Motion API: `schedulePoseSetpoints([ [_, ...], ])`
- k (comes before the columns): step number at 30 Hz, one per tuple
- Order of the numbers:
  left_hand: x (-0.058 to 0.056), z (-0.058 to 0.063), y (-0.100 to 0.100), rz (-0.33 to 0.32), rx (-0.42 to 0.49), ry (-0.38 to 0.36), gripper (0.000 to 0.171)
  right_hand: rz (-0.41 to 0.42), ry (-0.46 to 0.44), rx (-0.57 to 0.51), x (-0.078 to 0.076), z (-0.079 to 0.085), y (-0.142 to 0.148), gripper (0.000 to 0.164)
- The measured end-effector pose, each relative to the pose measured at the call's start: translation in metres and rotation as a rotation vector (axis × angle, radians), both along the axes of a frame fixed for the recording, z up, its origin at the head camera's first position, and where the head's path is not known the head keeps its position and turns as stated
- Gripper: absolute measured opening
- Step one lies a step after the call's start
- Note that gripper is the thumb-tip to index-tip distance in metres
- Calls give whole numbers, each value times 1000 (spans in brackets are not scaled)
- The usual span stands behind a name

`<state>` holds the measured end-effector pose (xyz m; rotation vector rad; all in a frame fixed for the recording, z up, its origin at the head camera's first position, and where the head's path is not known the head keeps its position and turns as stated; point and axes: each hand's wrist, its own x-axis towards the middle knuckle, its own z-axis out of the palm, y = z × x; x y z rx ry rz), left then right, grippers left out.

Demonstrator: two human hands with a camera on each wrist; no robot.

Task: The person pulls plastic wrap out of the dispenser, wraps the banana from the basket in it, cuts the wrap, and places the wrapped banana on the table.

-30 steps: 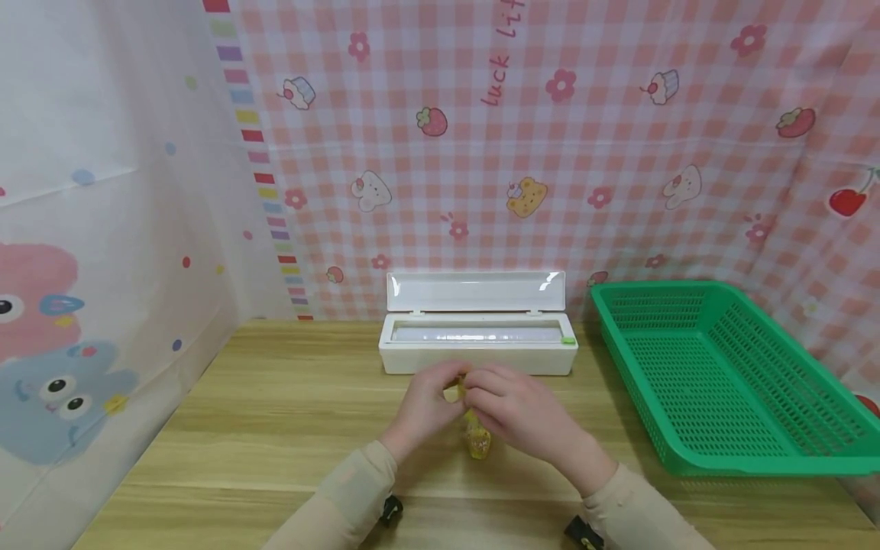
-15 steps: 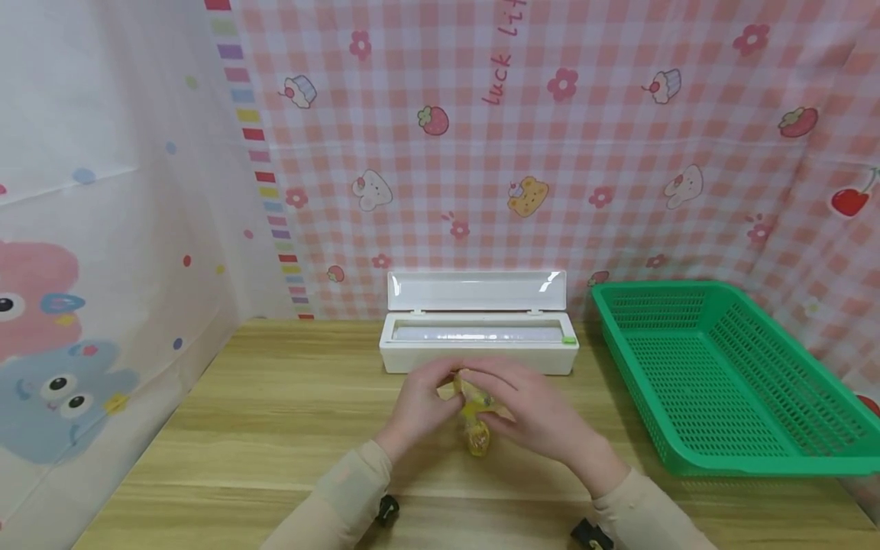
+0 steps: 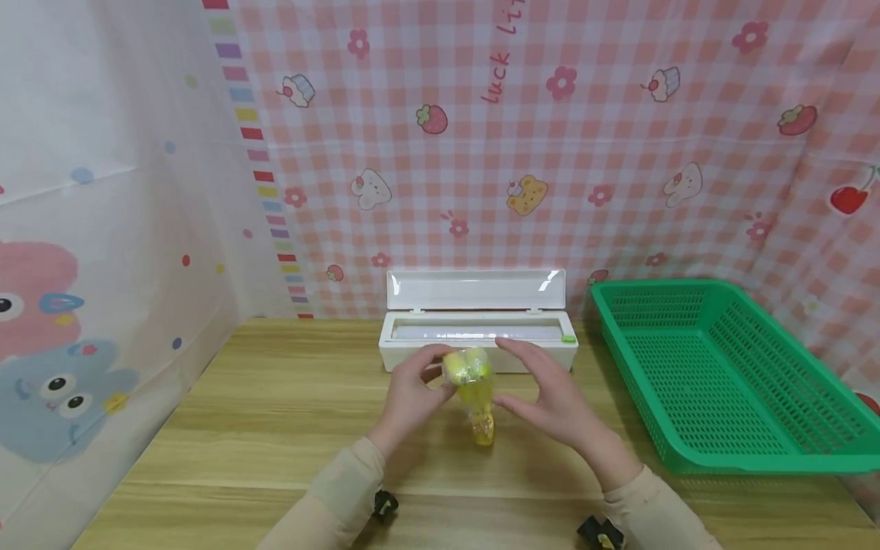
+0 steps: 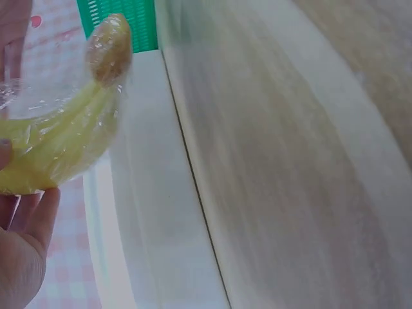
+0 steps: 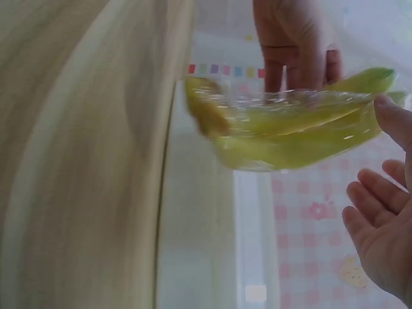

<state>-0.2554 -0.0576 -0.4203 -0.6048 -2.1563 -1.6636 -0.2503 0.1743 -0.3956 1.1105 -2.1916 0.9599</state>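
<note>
A small bunch of yellow bananas (image 3: 476, 393) wrapped in clear cling film is held up in front of me, brown stem end toward me and greenish tips away. My left hand (image 3: 411, 393) grips the bunch from its left side, thumb and fingers around it in the left wrist view. On the other side my right hand (image 3: 560, 401) is spread wide, with its thumb (image 5: 393, 119) right at the tip end of the bananas (image 5: 296, 132) and its other fingers apart from them. Behind the hands stands a white cling film dispenser (image 3: 474, 359), its clear lid (image 3: 476, 291) raised.
A green plastic basket (image 3: 687, 451) stands on the right of the wooden table (image 3: 275, 428). A pink checked cloth (image 3: 412, 61) hangs at the back, and a white printed cloth (image 3: 172, 183) at the left.
My right hand has opened and drawn away to the right from the bananas. The bunch, in my left hand, has tilted so its tips now show between the hands.
</note>
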Motion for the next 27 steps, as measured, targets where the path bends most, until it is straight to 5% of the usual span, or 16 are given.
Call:
schedulePoseSetpoints([
  [9,-2,4,-4,14,53,11,44,-38,-193,-78,-6,-13,2,67],
  [22,-3,3,-4,-12,94,20,44,14,-594,-169,-11,-31,-3,52],
  [27,-2,2,-4,-51,135,29,46,5,-649,-161,-10,-33,-4,49],
])
